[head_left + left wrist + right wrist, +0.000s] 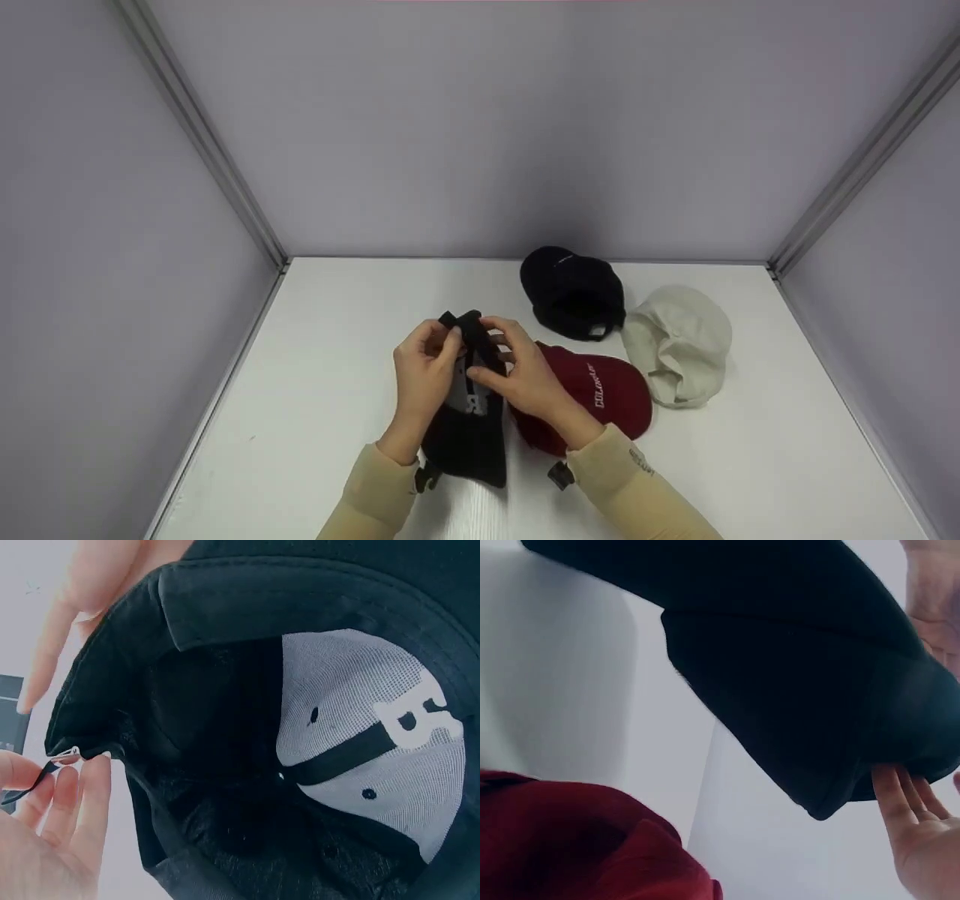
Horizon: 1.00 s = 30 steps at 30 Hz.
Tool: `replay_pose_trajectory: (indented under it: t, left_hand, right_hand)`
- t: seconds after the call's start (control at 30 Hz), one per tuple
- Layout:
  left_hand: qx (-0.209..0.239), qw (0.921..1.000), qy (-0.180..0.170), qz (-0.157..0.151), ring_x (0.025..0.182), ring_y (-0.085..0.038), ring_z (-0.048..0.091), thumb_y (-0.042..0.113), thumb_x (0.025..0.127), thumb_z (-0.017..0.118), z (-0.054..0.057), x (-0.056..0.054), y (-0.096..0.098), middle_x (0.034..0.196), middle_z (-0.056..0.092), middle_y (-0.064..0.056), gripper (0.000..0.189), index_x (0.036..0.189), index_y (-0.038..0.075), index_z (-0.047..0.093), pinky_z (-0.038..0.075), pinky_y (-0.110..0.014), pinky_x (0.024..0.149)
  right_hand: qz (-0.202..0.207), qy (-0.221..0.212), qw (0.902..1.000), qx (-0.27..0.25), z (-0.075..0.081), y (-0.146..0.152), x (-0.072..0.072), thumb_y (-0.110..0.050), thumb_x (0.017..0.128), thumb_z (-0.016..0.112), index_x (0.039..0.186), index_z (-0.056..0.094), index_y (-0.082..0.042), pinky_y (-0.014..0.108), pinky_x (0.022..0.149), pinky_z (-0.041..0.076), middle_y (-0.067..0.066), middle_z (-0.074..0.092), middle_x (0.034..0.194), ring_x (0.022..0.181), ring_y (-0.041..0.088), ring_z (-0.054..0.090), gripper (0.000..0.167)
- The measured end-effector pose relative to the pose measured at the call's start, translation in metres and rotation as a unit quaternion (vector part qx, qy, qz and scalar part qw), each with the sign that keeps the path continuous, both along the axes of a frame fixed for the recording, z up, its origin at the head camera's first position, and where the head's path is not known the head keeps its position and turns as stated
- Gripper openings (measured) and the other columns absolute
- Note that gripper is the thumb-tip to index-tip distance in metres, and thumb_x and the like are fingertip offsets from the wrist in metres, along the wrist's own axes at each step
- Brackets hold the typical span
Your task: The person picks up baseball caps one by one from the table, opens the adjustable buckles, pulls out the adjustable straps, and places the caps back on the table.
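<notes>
A black baseball cap (465, 446) with a grey mesh panel (330, 697) and a white letter is held above the table, its brim towards the person. My left hand (424, 367) pinches the strap at the back of the cap between thumb and fingers. On the other side, my right hand (525, 375) grips the cap's back edge with curled fingers. The left wrist view looks into the cap's hollow, where a small metal buckle (66, 754) shows on the strap by the fingertips. Parts of the strap are hidden behind the fingers.
Beside the right forearm lies a dark red cap (611, 397) with white lettering. Behind it sits a dark navy cap (555, 281), and further right a cream cap (690, 322). All rest on a white table (330, 322) enclosed by grey panels (450, 150).
</notes>
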<state>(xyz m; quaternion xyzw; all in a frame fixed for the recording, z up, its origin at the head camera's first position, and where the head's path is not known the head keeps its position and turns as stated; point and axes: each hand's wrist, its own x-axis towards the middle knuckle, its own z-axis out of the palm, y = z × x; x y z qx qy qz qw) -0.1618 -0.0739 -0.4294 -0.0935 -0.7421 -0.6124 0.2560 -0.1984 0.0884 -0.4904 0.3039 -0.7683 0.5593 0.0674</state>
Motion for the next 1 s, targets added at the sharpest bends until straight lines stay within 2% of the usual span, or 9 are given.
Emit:
replay_pose_trajectory:
  t: [0.07,0.13,0.27,0.37,0.5,0.67,0.8,1.0]
  left_hand:
    - [-0.023,0.9993,0.027,0.012,0.066,-0.024,0.066,-0.008,0.090,0.063,-0.001,0.000,0.000,0.076,0.066,-0.013,0.011,0.080,-0.004,0.062,0.055,-0.030,0.061]
    - [-0.041,0.9975,0.054,0.021,0.065,-0.020,0.065,-0.009,0.088,0.064,-0.002,-0.001,0.001,0.076,0.066,-0.011,0.010,0.080,-0.004,0.062,0.053,-0.027,0.060]
    - [-0.050,0.9945,0.088,0.026,0.065,-0.019,0.064,-0.012,0.086,0.064,-0.003,-0.002,0.000,0.076,0.065,-0.011,0.011,0.080,-0.004,0.062,0.052,-0.027,0.060]
    - [-0.056,0.9927,0.103,0.026,0.065,-0.021,0.062,-0.013,0.086,0.064,-0.003,-0.003,0.000,0.075,0.064,-0.011,0.011,0.079,-0.004,0.061,0.051,-0.028,0.059]
    - [-0.062,0.9904,0.123,0.017,0.064,-0.022,0.062,-0.014,0.086,0.063,-0.004,-0.005,0.001,0.076,0.063,-0.012,0.012,0.080,-0.004,0.061,0.051,-0.029,0.060]
    - [-0.064,0.9888,0.135,0.012,0.064,-0.023,0.062,-0.015,0.085,0.063,-0.003,-0.007,0.000,0.076,0.063,-0.013,0.011,0.080,-0.005,0.061,0.052,-0.029,0.060]
    - [-0.065,0.9894,0.130,0.013,0.065,-0.023,0.061,-0.015,0.085,0.063,-0.004,-0.009,0.000,0.075,0.063,-0.013,0.011,0.080,-0.005,0.061,0.052,-0.029,0.061]
    - [-0.059,0.9921,0.111,0.009,0.066,-0.022,0.062,-0.011,0.087,0.064,-0.029,-0.024,-0.003,0.076,0.064,-0.010,0.009,0.083,-0.003,0.064,0.052,-0.029,0.062]
  right_hand:
    - [-0.021,0.054,0.9981,0.022,-0.002,-0.001,0.000,-0.023,0.089,0.076,0.139,0.048,-0.011,0.038,0.085,0.053,0.005,0.050,0.135,0.117,0.021,0.055,0.059]
    - [-0.040,0.109,0.9929,0.030,-0.005,-0.002,-0.002,-0.022,0.088,0.076,0.134,0.053,-0.011,0.035,0.081,0.054,0.005,0.051,0.131,0.115,0.020,0.055,0.052]
    - [-0.085,0.209,0.9736,0.034,-0.007,-0.004,-0.005,-0.015,0.088,0.076,0.121,0.063,-0.009,0.029,0.078,0.054,0.007,0.057,0.121,0.108,0.017,0.057,0.036]
    - [-0.121,0.257,0.9582,0.035,-0.008,-0.006,-0.008,-0.012,0.086,0.077,0.112,0.068,-0.008,0.028,0.080,0.053,0.006,0.062,0.113,0.101,0.016,0.060,0.028]
    - [-0.151,0.277,0.9486,0.026,-0.009,-0.009,-0.012,-0.009,0.085,0.078,0.106,0.070,-0.007,0.029,0.080,0.053,0.004,0.065,0.106,0.095,0.017,0.063,0.023]
    - [-0.160,0.275,0.9482,0.006,-0.006,-0.013,-0.013,-0.010,0.086,0.076,0.102,0.070,-0.006,0.028,0.083,0.052,0.004,0.066,0.103,0.094,0.016,0.064,0.017]
    - [-0.157,0.283,0.9460,-0.018,-0.005,-0.017,-0.014,-0.006,0.086,0.076,0.100,0.071,-0.006,0.028,0.082,0.052,0.004,0.067,0.100,0.092,0.017,0.065,0.014]
    - [-0.149,0.278,0.9469,-0.061,-0.006,-0.021,-0.016,0.005,0.083,0.075,0.095,0.073,-0.007,0.027,0.076,0.053,0.004,0.068,0.096,0.086,0.017,0.065,0.017]
